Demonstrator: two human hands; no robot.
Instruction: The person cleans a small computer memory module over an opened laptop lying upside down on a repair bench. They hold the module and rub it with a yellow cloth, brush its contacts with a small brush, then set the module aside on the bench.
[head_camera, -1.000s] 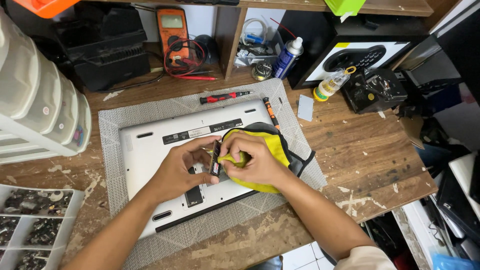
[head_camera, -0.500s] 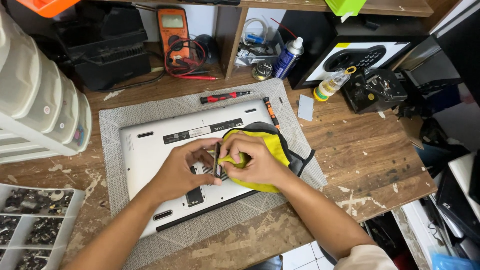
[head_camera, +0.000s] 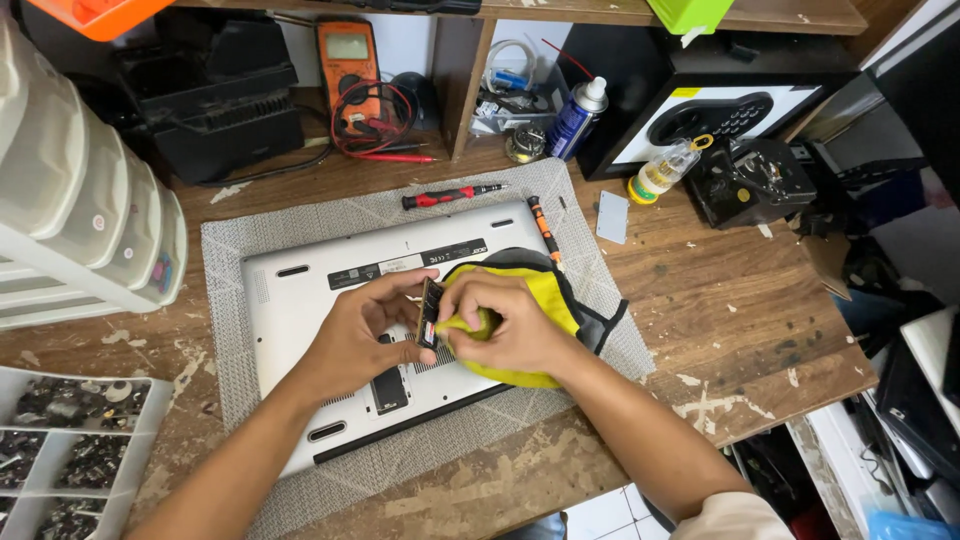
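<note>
Above the upturned silver laptop (head_camera: 330, 300), the left hand (head_camera: 355, 335) pinches a small memory module (head_camera: 429, 312) in closed fingers; the right hand (head_camera: 510, 325) grips a yellow cloth (head_camera: 545, 295) pressed against the module.

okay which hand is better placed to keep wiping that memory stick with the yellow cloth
Right. The right hand already pinches the yellow cloth against the memory module, while the left hand grips the module upright above the laptop.
</note>
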